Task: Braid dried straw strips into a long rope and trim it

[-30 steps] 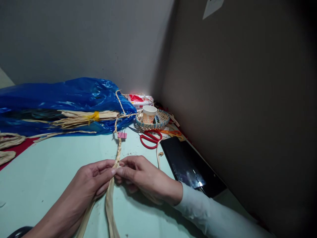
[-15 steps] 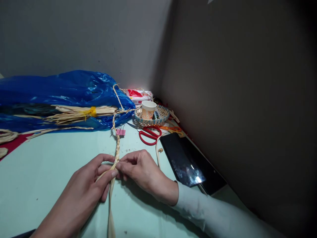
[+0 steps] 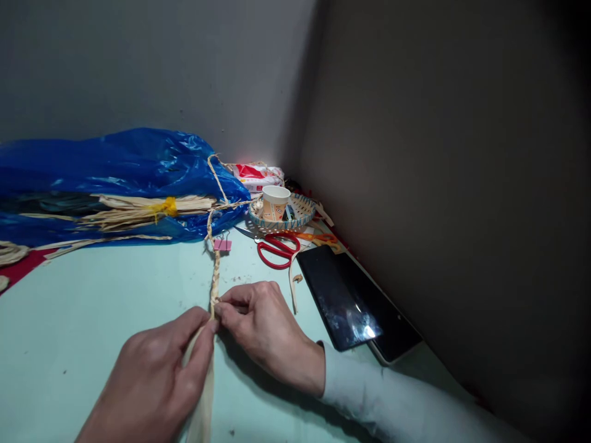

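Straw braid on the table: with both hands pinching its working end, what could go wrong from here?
1. If the right hand eases its pinch on the braid, the last crossings may loosen.
2. A hard pull by the left hand on the loose strips could drag the braid out of the pink clip that seems to grip its far end.

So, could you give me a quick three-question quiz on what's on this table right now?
1. True or false: the left hand and the right hand both pinch the near end of the straw braid.
2. What colour are the handles of the scissors? A red, B green, C black.
3. Fill in: the paper cup stands in a woven ____.

Key: 1 true; 2 A; 3 basket.
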Motion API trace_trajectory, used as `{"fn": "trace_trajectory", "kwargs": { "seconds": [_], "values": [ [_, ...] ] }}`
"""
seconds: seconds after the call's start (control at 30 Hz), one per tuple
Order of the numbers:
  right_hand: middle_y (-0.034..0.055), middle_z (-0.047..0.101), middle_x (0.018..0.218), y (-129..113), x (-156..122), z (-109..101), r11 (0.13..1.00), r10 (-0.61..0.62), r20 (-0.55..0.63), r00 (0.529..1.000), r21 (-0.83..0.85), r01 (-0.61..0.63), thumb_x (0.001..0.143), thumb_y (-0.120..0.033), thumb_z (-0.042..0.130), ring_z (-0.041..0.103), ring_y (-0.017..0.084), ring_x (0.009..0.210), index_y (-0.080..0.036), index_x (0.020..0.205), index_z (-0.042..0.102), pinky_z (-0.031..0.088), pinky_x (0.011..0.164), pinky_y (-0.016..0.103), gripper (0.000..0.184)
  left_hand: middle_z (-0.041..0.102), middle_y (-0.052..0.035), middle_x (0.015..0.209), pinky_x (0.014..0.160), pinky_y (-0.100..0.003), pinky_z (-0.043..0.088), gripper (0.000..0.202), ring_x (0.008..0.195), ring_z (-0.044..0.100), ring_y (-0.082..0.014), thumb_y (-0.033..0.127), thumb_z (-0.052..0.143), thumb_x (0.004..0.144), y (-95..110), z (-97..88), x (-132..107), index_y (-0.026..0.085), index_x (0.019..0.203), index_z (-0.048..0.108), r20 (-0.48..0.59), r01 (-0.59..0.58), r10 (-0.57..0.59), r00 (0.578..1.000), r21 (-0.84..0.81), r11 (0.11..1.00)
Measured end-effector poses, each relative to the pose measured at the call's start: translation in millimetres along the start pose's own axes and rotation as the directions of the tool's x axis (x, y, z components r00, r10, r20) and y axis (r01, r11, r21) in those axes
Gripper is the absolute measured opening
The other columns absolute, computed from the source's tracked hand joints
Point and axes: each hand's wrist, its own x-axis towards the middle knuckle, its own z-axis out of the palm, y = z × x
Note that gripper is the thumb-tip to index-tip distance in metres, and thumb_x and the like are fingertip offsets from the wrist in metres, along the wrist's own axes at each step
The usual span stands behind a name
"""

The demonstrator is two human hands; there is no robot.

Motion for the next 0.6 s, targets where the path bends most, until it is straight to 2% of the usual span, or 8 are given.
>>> {"fn": "trace_trajectory", "kwargs": {
  "seconds": [0.07,0.17,0.3,0.4,0.43,0.5,0.53,0.6],
  "values": [
    [-0.0051,0.043,0.052,0,0,-1,1.000,0.001,0.011,1.000,0.018,-0.001,0.082,-0.016,0.052,0.035,0.008,0.055,-0.015,0.054,0.052,0.024,0.052,0.024,0.027,0.058,0.0025,0.054,0.056,-0.031,0.034,0.026,0.048,0.051,-0.0169,0.034,0.050,0.089,1,5.5,-4,0.026,0.064,0.055,-0.007,-0.189,0.196,0.980,0.246,0.951],
    [-0.0048,0.041,0.052,-2,0,-6,0.995,0.037,0.096,0.995,0.087,-0.045,0.083,-0.018,0.052,0.036,0.009,0.056,-0.016,0.052,0.046,0.025,0.052,0.024,0.031,0.063,0.0009,0.054,0.049,-0.031,0.037,0.024,0.045,0.060,-0.0174,0.025,0.047,0.090,-7,12.4,-5,0.026,0.067,0.055,0.042,-0.404,0.428,0.903,0.424,0.810],
    [-0.0036,0.048,0.054,-2,1,-7,0.975,0.082,0.155,0.985,0.193,-0.112,0.085,-0.023,0.056,0.042,0.010,0.058,-0.016,0.057,0.055,0.030,0.053,0.022,0.029,0.070,-0.0039,0.062,0.043,-0.033,0.037,0.026,0.049,0.068,-0.0218,0.016,0.044,0.089,-24,19.9,-6,0.024,0.071,0.060,0.130,-0.531,0.576,0.807,0.587,0.611],
    [-0.0017,0.056,0.061,2,4,-3,0.941,0.129,0.136,0.982,0.295,-0.164,0.081,-0.022,0.062,0.048,0.011,0.063,-0.015,0.062,0.062,0.036,0.057,0.021,0.020,0.076,-0.0075,0.076,0.043,-0.033,0.039,0.022,0.053,0.070,-0.0217,0.015,0.046,0.088,-27,23.4,-11,0.021,0.086,0.067,0.175,-0.592,0.631,0.756,0.595,0.543],
    [-0.0007,0.058,0.063,3,4,-2,0.925,0.144,0.141,0.979,0.332,-0.184,0.080,-0.022,0.062,0.049,0.011,0.063,-0.014,0.063,0.064,0.037,0.058,0.021,0.019,0.076,-0.0082,0.081,0.045,-0.033,0.041,0.022,0.056,0.071,-0.0220,0.017,0.046,0.089,-26,22.9,-12,0.020,0.093,0.067,0.171,-0.599,0.634,0.754,0.576,0.557],
    [0.0005,0.062,0.065,4,5,-2,0.890,0.172,0.163,0.972,0.398,-0.224,0.080,-0.021,0.062,0.051,0.011,0.062,-0.014,0.066,0.067,0.038,0.057,0.022,0.017,0.075,-0.0067,0.079,0.052,-0.034,0.042,0.024,0.060,0.070,-0.0226,0.023,0.044,0.092,-19,17.6,-12,0.021,0.093,0.068,0.130,-0.561,0.588,0.799,0.512,0.650],
    [0.0007,0.063,0.065,3,4,-3,0.874,0.182,0.172,0.968,0.423,-0.240,0.081,-0.020,0.062,0.050,0.011,0.060,-0.013,0.067,0.068,0.038,0.057,0.022,0.016,0.072,-0.0048,0.073,0.055,-0.034,0.042,0.026,0.060,0.068,-0.0223,0.027,0.044,0.093,-15,12.8,-10,0.023,0.084,0.068,0.098,-0.513,0.535,0.839,0.467,0.720],
    [0.0004,0.063,0.062,-1,3,-5,0.847,0.201,0.182,0.963,0.462,-0.264,0.081,-0.017,0.061,0.048,0.010,0.056,-0.012,0.065,0.068,0.038,0.058,0.022,0.018,0.063,-0.0007,0.058,0.058,-0.033,0.040,0.037,0.054,0.060,-0.0189,0.036,0.043,0.094,-8,0.2,-1,0.025,0.063,0.060,0.031,-0.335,0.347,0.938,0.347,0.876]
  ]
}}
